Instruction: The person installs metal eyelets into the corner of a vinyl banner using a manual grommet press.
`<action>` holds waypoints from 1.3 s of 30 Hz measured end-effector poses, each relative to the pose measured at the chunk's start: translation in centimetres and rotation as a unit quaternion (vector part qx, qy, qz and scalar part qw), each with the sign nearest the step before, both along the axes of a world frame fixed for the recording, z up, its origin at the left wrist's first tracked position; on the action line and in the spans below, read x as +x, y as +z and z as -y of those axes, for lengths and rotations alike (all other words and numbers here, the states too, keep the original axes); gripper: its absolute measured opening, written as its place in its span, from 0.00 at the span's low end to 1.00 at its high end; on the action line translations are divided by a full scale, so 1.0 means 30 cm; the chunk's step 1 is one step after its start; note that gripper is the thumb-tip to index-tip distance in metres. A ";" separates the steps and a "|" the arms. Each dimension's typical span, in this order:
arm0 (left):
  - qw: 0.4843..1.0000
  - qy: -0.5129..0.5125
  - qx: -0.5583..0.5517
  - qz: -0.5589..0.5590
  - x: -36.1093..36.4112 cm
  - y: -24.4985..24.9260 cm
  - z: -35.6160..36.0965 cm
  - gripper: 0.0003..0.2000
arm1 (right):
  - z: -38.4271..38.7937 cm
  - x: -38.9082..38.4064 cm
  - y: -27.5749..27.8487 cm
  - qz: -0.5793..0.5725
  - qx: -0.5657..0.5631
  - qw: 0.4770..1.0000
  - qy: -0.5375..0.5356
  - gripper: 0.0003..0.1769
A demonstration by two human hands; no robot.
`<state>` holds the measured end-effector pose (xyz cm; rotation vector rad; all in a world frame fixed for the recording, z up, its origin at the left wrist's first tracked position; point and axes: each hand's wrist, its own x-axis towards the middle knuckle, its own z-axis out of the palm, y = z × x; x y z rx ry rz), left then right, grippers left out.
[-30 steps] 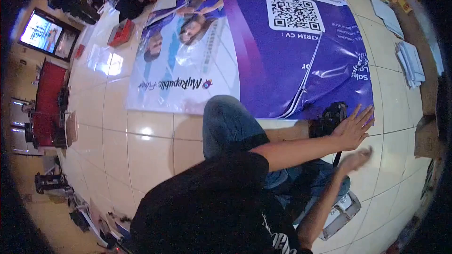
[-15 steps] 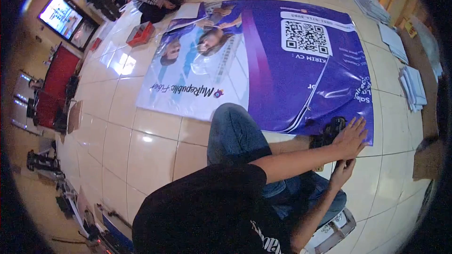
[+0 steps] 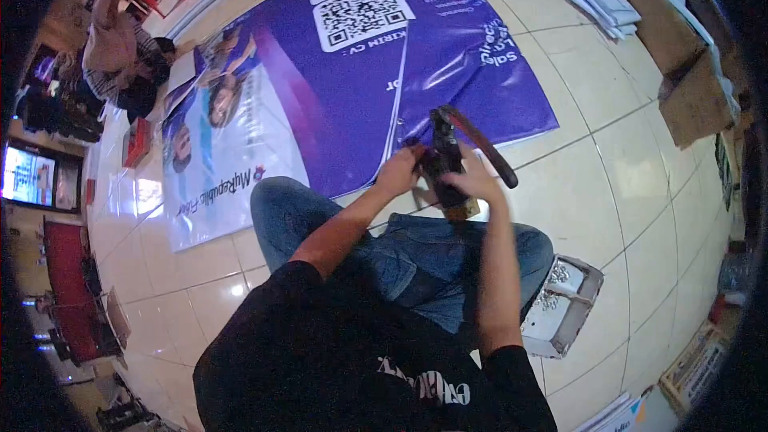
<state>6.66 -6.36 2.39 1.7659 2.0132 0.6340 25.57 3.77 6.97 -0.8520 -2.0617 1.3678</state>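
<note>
A black hand press (image 3: 445, 152) with a long curved lever handle and a wooden base (image 3: 462, 211) stands before my crossed legs, at the near edge of a purple and white printed banner (image 3: 336, 104). My right hand (image 3: 478, 182) is on the right side of the press, thumb and fingers bent around its body, somewhat blurred. On the press's left side, my left hand (image 3: 398, 174) has curled fingers near the banner's edge; what lies between them is hidden. The lever handle (image 3: 488, 152) slants down to the right, above my right hand.
A tray (image 3: 594, 284) with small silver rings lies beside my right knee. Folded white sheets (image 3: 602, 2) and a cardboard box (image 3: 698, 100) are on the right. A red box (image 3: 138, 142) and a seated person (image 3: 116, 56) are at the far left. Tiled floor surrounds the banner.
My left hand has lifted off the banner's near right corner and moved to the press. My right hand has come from the corner's edge to the press. The view has turned.
</note>
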 end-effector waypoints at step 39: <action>0.996 0.013 -0.089 0.017 -0.057 -0.157 -0.419 0.11 | 0.801 1.031 -0.174 0.457 -0.116 0.867 -0.161 0.13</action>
